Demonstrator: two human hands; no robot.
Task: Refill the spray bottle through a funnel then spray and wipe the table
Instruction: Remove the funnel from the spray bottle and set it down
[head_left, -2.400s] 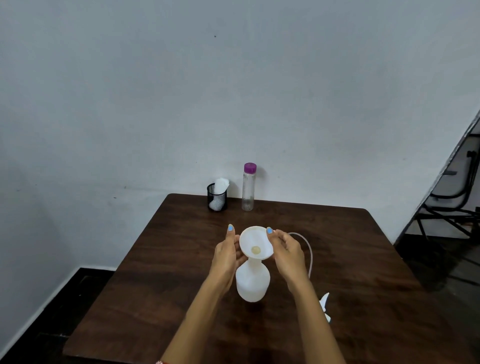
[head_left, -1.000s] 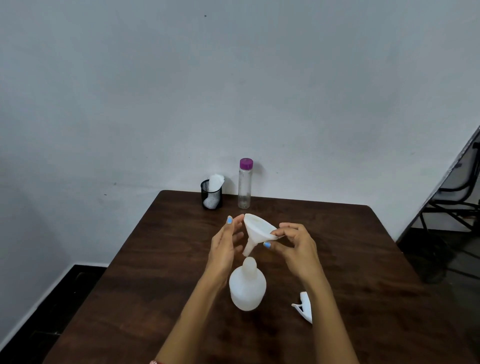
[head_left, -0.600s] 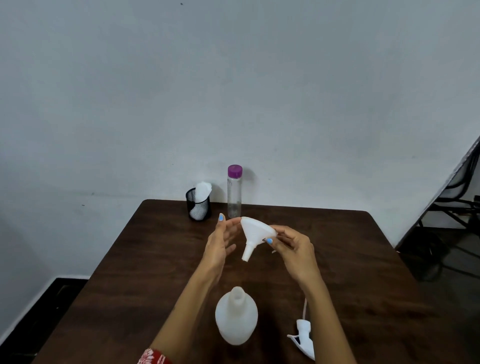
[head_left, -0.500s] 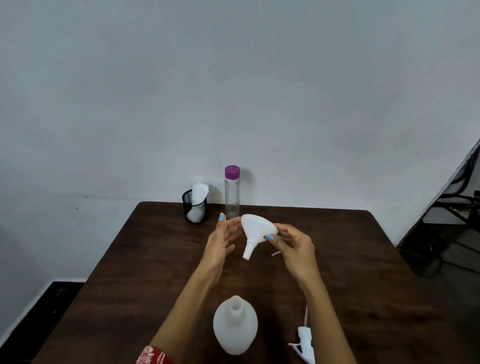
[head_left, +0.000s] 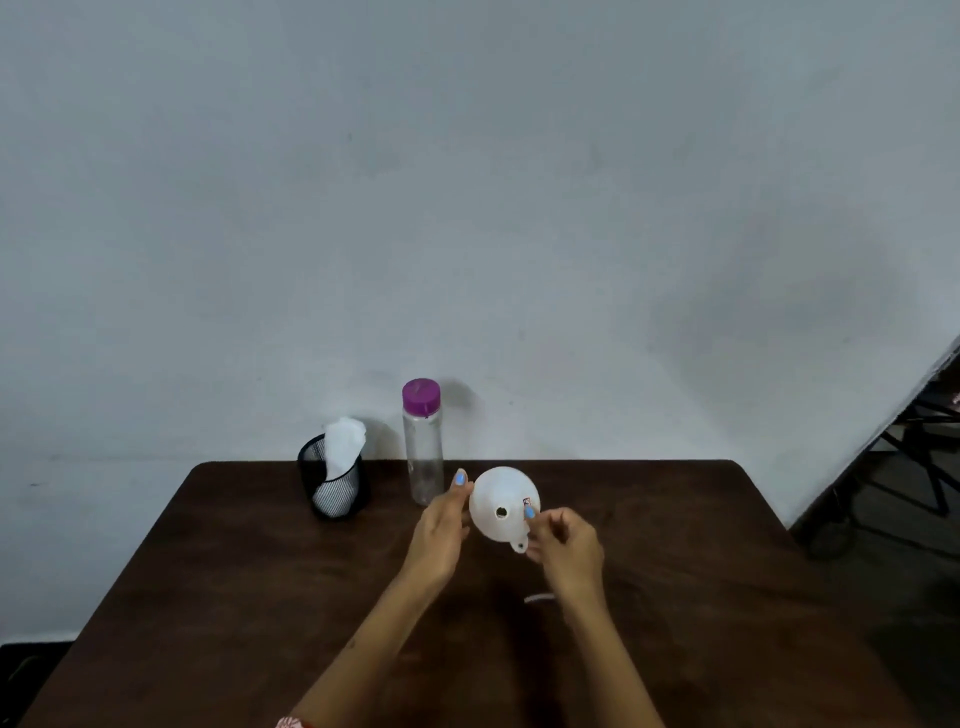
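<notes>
Above the dark wooden table (head_left: 249, 571), my right hand (head_left: 566, 545) pinches the rim of a white funnel (head_left: 501, 501). The funnel is tipped so its spout hole faces me. My left hand (head_left: 439, 530) has straight fingers, and their tips touch the funnel's left rim. A clear water bottle with a purple cap (head_left: 423, 457) stands upright just behind my left hand, near the wall. A short piece of the sprayer's white tube (head_left: 540, 598) shows under my right wrist. The spray bottle and its trigger head are out of view.
A black mesh cup (head_left: 350, 493) holding a white cloth (head_left: 340, 449) stands at the table's back left, beside the water bottle. The table's back edge meets a plain wall. Black chair legs (head_left: 904, 478) stand on the floor off the right side.
The funnel came out of the spray bottle's neck, moved toward the back of the table and turned its spout toward me. The view tilted up, so the spray bottle and trigger head dropped out of sight.
</notes>
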